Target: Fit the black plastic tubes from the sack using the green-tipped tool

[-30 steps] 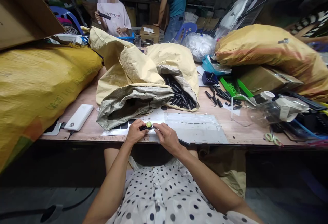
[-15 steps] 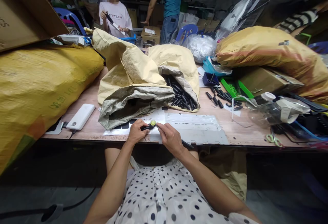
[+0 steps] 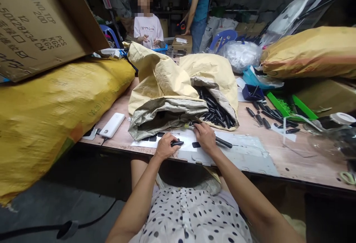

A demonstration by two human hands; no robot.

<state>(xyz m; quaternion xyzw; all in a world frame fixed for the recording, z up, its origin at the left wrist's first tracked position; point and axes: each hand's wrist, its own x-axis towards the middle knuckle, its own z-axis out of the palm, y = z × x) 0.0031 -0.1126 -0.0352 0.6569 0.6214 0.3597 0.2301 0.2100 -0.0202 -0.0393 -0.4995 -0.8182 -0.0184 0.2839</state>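
Left hand (image 3: 164, 145) and right hand (image 3: 205, 136) drawn apart since earlier frame, right now farther forward. Head view: left hand closed around short black piece (image 3: 177, 143), over white paper (image 3: 144, 143). Right hand gripping long tool (image 3: 224, 142), smooth rounded handle poking out behind. Creased cream bag (image 3: 155, 76), crinkly grey lining, mouth gaping. Beside it, second bag (image 3: 219, 68), slim glossy black parts (image 3: 213, 107) inside. Flat scuffed grey sheet (image 3: 250, 150) on wood-grain tabletop (image 3: 303, 165).

A white power bank (image 3: 112, 125) lies near a yellow sack (image 3: 61, 113).
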